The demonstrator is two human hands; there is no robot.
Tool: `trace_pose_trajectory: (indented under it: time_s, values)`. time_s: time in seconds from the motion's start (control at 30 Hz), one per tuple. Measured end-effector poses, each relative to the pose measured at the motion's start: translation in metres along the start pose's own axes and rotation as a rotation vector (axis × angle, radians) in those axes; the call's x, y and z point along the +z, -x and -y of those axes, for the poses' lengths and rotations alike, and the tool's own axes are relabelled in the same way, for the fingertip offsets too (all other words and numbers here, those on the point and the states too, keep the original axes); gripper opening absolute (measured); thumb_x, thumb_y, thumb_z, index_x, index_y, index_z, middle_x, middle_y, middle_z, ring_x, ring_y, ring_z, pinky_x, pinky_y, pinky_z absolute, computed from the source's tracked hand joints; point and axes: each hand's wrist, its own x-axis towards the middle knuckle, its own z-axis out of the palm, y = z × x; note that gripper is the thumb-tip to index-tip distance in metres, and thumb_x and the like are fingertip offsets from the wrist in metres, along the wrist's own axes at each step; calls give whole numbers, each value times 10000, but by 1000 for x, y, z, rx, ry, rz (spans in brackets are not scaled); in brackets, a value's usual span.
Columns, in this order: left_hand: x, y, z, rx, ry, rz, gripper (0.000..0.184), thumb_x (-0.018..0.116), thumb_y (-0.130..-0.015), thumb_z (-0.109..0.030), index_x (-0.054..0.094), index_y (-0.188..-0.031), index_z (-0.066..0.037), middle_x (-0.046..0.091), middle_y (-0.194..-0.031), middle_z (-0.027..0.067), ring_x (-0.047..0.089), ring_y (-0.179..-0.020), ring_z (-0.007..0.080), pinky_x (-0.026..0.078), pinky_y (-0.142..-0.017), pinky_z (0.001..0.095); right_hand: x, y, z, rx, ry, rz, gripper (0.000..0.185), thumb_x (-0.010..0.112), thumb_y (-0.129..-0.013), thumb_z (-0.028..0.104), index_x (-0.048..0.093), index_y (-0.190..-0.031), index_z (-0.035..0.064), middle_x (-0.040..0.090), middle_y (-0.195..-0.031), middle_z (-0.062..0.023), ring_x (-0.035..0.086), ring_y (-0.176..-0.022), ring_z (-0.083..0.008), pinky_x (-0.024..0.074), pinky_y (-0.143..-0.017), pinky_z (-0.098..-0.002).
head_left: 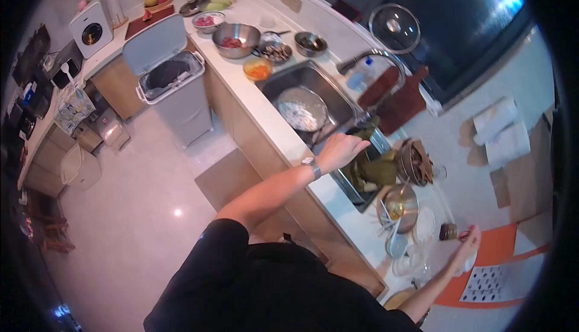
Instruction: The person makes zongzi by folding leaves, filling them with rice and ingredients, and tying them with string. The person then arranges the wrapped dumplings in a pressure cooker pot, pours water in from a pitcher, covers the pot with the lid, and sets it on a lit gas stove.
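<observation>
My left hand (342, 152), with a watch on its wrist, is over the counter between the sink (338, 96) and a dark tray of green leaves (377, 172). Its fingers point down and are mostly hidden. A steel bowl with whitish contents (301, 108) sits in the sink. On the right, my right hand (470, 242) is closed beside a small brown jar (448, 231), above an orange mat (503, 244). What it holds is too small to make out. Near it are a steel bowl with yellow liquid (396, 209) and a white plate (424, 224).
Bowls of food (236, 40) line the counter beyond the sink. An open grey bin (178, 93) stands on the floor at the left. A wooden board (398, 99) lies behind the faucet (386, 57). A basket of brown leaves (415, 162) is beside the tray.
</observation>
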Motion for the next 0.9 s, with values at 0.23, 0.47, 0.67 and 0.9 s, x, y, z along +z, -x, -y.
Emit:
trace_pose_trajectory:
  time_s: [0.23, 0.47, 0.67, 0.9]
  values:
    - [-119, -10, 108, 12, -56, 37, 632, 657, -828, -119, 395, -1399, -186, 623, -1074, 135, 414, -1280, 336, 252, -1058, 520, 307, 119, 165, 8, -96, 526, 277, 624, -894, 79, 609, -1170, 60, 618, -767, -14, 563, -700, -96, 481, -659, -252]
    - [-232, -55, 240, -73, -54, -175, 611, 702, -761, -100, 472, -1327, -123, 606, -1106, 161, 515, -1155, 351, 402, -980, 418, 454, 124, 144, 55, -8, 882, 274, 656, -872, 59, 631, -1137, -7, 677, -977, -64, 621, -848, -104, 492, -747, -224]
    - [-377, -131, 345, -88, -241, -297, 507, 670, -800, -85, 515, -1283, -98, 602, -1161, 153, 574, -1055, 316, 451, -923, 413, 601, 114, 148, 65, -22, 1004, 281, 649, -880, 76, 615, -1141, -23, 678, -947, -80, 625, -841, -109, 505, -755, -253]
    - [-571, -235, 503, -260, -484, -470, 467, 660, -837, -180, 529, -1254, -16, 639, -1061, 147, 621, -951, 254, 487, -866, 355, 713, 85, 177, -150, 149, 1090, 303, 666, -868, 102, 616, -1146, -9, 683, -938, -123, 649, -834, -170, 511, -736, -292]
